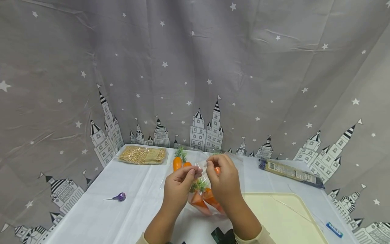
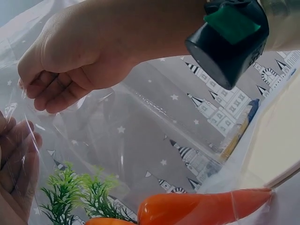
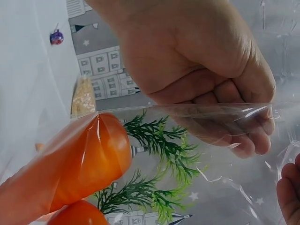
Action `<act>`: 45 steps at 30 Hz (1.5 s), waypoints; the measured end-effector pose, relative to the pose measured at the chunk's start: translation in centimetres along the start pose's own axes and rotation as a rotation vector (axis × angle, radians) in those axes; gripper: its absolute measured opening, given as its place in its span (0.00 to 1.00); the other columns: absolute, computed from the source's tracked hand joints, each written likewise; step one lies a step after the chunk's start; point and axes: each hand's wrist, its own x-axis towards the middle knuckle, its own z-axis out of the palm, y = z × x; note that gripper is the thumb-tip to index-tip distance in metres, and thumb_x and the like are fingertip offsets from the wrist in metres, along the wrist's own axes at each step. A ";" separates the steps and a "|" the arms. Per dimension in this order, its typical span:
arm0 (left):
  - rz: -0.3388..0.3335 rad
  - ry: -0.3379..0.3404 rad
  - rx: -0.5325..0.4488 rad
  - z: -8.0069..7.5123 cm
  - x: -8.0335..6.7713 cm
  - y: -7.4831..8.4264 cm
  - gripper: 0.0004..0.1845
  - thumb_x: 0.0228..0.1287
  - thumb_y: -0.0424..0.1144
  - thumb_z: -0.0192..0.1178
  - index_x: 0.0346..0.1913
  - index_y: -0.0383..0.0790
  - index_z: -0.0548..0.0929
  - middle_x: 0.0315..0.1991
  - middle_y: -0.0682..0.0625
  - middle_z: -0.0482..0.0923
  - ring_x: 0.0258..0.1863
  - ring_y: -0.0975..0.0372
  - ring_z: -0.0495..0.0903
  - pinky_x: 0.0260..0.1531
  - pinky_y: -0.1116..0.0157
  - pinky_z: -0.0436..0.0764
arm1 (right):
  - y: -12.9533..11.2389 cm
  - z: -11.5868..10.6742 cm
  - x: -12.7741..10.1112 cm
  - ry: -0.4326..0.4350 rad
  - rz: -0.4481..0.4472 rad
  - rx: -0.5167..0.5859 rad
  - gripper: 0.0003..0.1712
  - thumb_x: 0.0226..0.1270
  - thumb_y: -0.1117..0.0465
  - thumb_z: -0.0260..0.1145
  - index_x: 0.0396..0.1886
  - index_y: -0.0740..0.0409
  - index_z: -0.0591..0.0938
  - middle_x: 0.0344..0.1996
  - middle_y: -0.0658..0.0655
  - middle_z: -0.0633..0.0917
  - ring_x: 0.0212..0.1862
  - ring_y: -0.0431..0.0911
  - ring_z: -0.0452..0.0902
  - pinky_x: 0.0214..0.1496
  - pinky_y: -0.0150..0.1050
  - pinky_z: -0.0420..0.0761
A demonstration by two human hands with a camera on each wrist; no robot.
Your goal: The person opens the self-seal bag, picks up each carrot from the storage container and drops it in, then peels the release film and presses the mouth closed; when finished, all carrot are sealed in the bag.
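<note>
Both hands hold up a clear plastic bag (image 1: 203,168) by its top edge over the white table. My left hand (image 1: 189,173) pinches the left side of the rim and my right hand (image 1: 213,165) pinches the right side. Two orange toy carrots (image 1: 203,200) with green tops hang in the bag's bottom. The left wrist view shows the right hand (image 2: 35,89) gripping the film above a carrot (image 2: 197,208). In the right wrist view the left hand (image 3: 253,140) curls over the film edge beside a carrot (image 3: 70,168). Two more carrots (image 1: 179,161) lie on the table behind the bag.
A packet of yellow grains (image 1: 142,155) lies at the back left, a purple lollipop (image 1: 121,196) at the left. A long dark packet (image 1: 290,173) lies at the back right. A cream tray (image 1: 274,217) and a small blue item (image 1: 334,229) sit at the front right. A starred curtain surrounds the table.
</note>
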 end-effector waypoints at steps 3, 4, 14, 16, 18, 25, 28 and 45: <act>-0.009 -0.001 -0.014 0.0 0.0 0.0 0.08 0.77 0.33 0.61 0.48 0.31 0.88 0.45 0.43 0.90 0.46 0.56 0.92 0.50 0.63 0.88 | 0.2 -0.1 0.0 0.012 0.018 0.012 0.03 0.71 0.67 0.66 0.40 0.56 0.83 0.35 0.50 0.82 0.42 0.41 0.82 0.46 0.40 0.87; -0.010 -0.002 -0.017 0.1 0.0 0.0 0.09 0.77 0.33 0.61 0.48 0.31 0.88 0.45 0.43 0.90 0.46 0.56 0.92 0.50 0.63 0.88 | 0.3 -0.1 0.0 0.015 0.026 0.016 0.03 0.71 0.67 0.66 0.40 0.55 0.83 0.35 0.49 0.82 0.42 0.41 0.82 0.47 0.40 0.87; 0.017 0.028 0.014 0.0 0.0 -0.2 0.08 0.77 0.33 0.61 0.47 0.32 0.88 0.43 0.43 0.91 0.43 0.58 0.91 0.50 0.64 0.88 | 0.3 -0.8 -0.1 0.036 0.110 0.073 0.03 0.74 0.67 0.65 0.41 0.56 0.82 0.36 0.49 0.86 0.42 0.40 0.83 0.48 0.39 0.88; 0.024 0.031 0.020 -0.1 0.0 -0.2 0.08 0.77 0.33 0.61 0.47 0.33 0.88 0.42 0.44 0.91 0.43 0.57 0.91 0.49 0.64 0.88 | 0.4 -1.0 -0.1 0.037 0.134 0.084 0.03 0.75 0.66 0.64 0.42 0.55 0.82 0.37 0.48 0.86 0.41 0.40 0.83 0.47 0.38 0.88; 0.024 0.035 0.022 -0.1 0.0 -0.2 0.07 0.77 0.32 0.61 0.46 0.34 0.88 0.42 0.45 0.91 0.43 0.57 0.91 0.49 0.64 0.89 | 0.5 -1.1 -0.1 0.038 0.161 0.095 0.03 0.76 0.66 0.64 0.43 0.55 0.82 0.37 0.48 0.86 0.41 0.39 0.83 0.46 0.37 0.88; 0.024 0.046 0.038 -0.2 -0.1 -0.1 0.08 0.77 0.33 0.60 0.46 0.34 0.88 0.41 0.43 0.91 0.42 0.59 0.91 0.46 0.66 0.88 | 1.0 -1.8 -0.1 0.065 0.261 0.199 0.03 0.77 0.67 0.62 0.43 0.56 0.82 0.37 0.50 0.86 0.43 0.42 0.83 0.47 0.29 0.86; 0.033 0.049 0.041 -0.2 -0.1 -0.1 0.08 0.78 0.33 0.60 0.47 0.35 0.88 0.41 0.44 0.91 0.43 0.59 0.91 0.45 0.65 0.89 | 1.1 -2.2 -0.1 0.081 0.317 0.263 0.04 0.78 0.68 0.61 0.44 0.57 0.81 0.38 0.52 0.86 0.43 0.45 0.84 0.46 0.29 0.87; 0.054 0.066 0.009 -0.5 0.0 -0.2 0.08 0.77 0.30 0.59 0.47 0.30 0.87 0.40 0.42 0.90 0.42 0.57 0.90 0.44 0.63 0.90 | 2.0 -4.6 -0.1 0.196 0.453 0.441 0.06 0.82 0.67 0.55 0.47 0.64 0.79 0.41 0.58 0.84 0.44 0.49 0.86 0.53 0.33 0.87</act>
